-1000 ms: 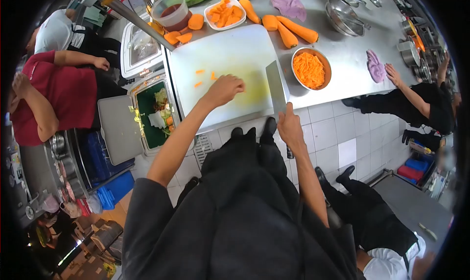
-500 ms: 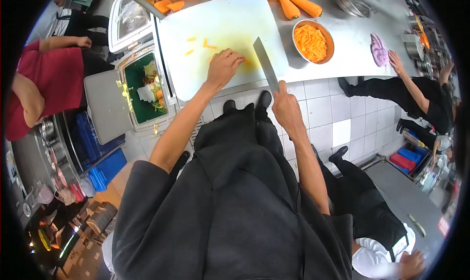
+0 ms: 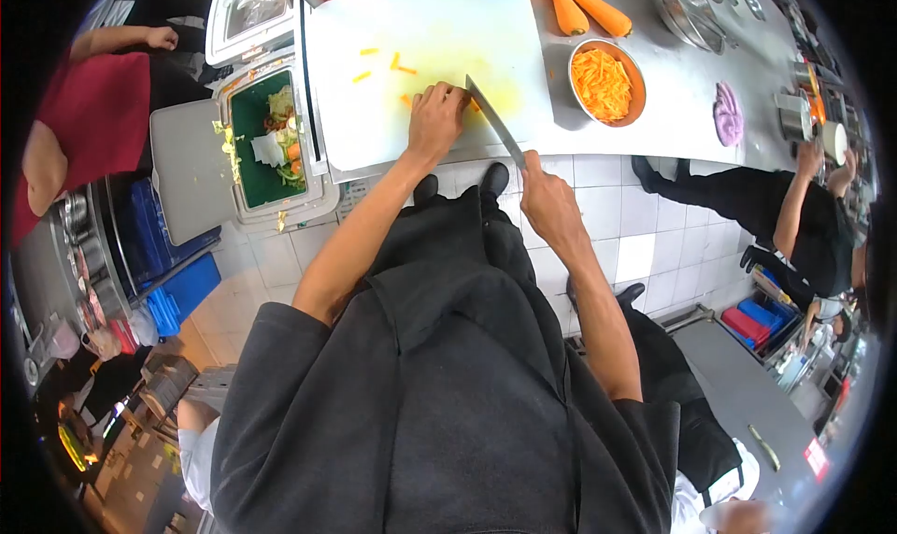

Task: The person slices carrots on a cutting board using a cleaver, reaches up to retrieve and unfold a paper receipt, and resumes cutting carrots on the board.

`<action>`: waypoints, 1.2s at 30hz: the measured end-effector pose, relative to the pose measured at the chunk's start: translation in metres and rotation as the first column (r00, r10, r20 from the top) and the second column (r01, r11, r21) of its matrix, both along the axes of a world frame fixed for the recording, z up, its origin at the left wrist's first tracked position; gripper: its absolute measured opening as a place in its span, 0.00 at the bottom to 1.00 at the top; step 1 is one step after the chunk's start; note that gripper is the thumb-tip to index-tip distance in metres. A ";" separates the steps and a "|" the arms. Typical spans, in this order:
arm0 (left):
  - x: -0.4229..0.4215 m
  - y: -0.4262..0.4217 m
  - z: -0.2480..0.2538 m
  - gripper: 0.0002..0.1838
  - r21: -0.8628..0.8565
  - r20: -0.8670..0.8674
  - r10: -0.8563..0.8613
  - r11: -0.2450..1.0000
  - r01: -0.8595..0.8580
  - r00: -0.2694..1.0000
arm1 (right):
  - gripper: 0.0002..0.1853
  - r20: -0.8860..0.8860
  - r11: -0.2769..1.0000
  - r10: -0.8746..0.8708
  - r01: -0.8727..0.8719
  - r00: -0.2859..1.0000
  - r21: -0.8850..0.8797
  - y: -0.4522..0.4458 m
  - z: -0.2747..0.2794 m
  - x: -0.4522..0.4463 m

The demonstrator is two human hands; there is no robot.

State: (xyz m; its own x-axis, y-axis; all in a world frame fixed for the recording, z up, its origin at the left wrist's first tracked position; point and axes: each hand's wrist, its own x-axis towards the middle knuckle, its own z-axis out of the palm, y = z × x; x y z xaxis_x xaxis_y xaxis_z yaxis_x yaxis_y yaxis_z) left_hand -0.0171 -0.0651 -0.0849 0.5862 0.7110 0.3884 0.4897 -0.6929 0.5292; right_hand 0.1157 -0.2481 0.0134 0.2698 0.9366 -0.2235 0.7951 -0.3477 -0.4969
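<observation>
My right hand (image 3: 551, 202) is closed around the handle of a kitchen knife (image 3: 495, 118), whose blade slants up and left over the white cutting board (image 3: 355, 29). On the board, my left hand (image 3: 437, 121) has its fingers bent and pressed down beside the blade. Bits of carrot (image 3: 475, 106) show at the fingertips; most of what lies beneath them is hidden. A few loose carrot strips (image 3: 396, 62) are scattered farther up the board. To the right, a metal bowl (image 3: 639, 104) holds a heap of shredded carrot (image 3: 601, 84).
Whole carrots (image 3: 593, 6) lie behind the bowl, near metal strainers (image 3: 687, 15). A purple cloth (image 3: 727, 115) rests on the counter's right. Left of the board stands an open green-lined bin (image 3: 248, 174) with vegetable scraps. Other people stand at left, right and lower right.
The knife blade has shifted left, right up against my left hand's fingers. My view has moved slightly. The person at right has taken their hand off the counter near the cloth.
</observation>
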 end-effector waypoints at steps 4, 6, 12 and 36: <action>0.002 -0.004 0.003 0.07 -0.005 -0.012 0.029 1.000 -0.029 1.000 | 0.11 -0.016 0.999 0.054 -0.054 0.998 -0.006 0.008 -0.007 0.001; 0.003 -0.005 0.003 0.07 -0.008 -0.006 0.039 0.999 -0.039 0.999 | 0.13 -0.015 0.995 0.094 -0.093 0.996 0.036 0.016 -0.013 0.008; 0.003 -0.005 0.007 0.05 -0.023 0.061 0.050 0.999 -0.048 0.997 | 0.13 -0.074 0.995 0.097 -0.096 0.993 0.008 0.014 0.008 0.011; -0.042 0.032 0.007 0.06 -0.100 0.158 -0.130 0.984 0.147 0.979 | 0.19 -0.207 0.988 -0.150 0.155 0.967 0.012 -0.005 -0.008 -0.017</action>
